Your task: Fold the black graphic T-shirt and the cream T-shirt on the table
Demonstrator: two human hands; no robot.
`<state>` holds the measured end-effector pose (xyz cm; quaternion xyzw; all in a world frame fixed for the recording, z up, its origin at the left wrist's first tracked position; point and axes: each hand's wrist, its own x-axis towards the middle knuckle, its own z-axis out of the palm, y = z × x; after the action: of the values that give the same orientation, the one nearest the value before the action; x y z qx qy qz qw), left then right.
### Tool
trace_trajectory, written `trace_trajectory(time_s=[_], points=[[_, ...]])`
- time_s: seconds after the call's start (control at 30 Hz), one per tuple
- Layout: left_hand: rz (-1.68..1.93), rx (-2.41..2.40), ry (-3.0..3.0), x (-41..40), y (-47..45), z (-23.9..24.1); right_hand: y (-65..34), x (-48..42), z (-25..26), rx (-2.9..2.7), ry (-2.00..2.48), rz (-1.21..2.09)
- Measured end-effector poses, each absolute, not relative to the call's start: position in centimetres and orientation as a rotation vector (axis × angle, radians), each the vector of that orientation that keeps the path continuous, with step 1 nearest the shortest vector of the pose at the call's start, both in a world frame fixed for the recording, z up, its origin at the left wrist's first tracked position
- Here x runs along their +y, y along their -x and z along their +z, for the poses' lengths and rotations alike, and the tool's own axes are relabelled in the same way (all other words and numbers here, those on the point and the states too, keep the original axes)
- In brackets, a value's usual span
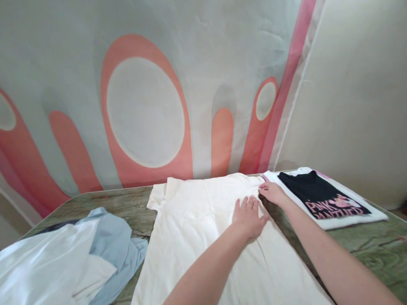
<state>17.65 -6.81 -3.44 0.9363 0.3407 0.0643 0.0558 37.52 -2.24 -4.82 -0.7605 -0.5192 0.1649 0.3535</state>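
A cream T-shirt [198, 236] lies spread out on the table, its neck end toward the wall and its lower part running out of view at the bottom. My left hand [249, 218] rests flat on the shirt's upper right area, fingers spread. Just beyond it, my right hand [273, 193] has its fingertips pinched together at the shirt's right edge, by the sleeve. The far left sleeve lies flat, while small wrinkles show in the cloth around my left hand.
Right of the shirt is a stack of folded garments, topped by a black shirt [318, 193] with pink lettering. A loose heap at left holds a white garment [41, 270] and a light blue garment [114, 242]. The wood-patterned table [398, 250] meets a printed wall [197, 69].
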Motion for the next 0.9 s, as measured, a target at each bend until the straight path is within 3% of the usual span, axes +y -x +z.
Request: trace_trajectory(time_s=[0.47,0.9], points=[[0.307,0.973,-2.869,-6.8,-16.9,-4.4,-36.0,-2.6,-4.6,-1.089,1.460,0.731],[0.261,0.977,-2.876,-7.1,-16.8,-3.7,-35.1,-4.0,-3.3,-1.224,1.311,1.007]])
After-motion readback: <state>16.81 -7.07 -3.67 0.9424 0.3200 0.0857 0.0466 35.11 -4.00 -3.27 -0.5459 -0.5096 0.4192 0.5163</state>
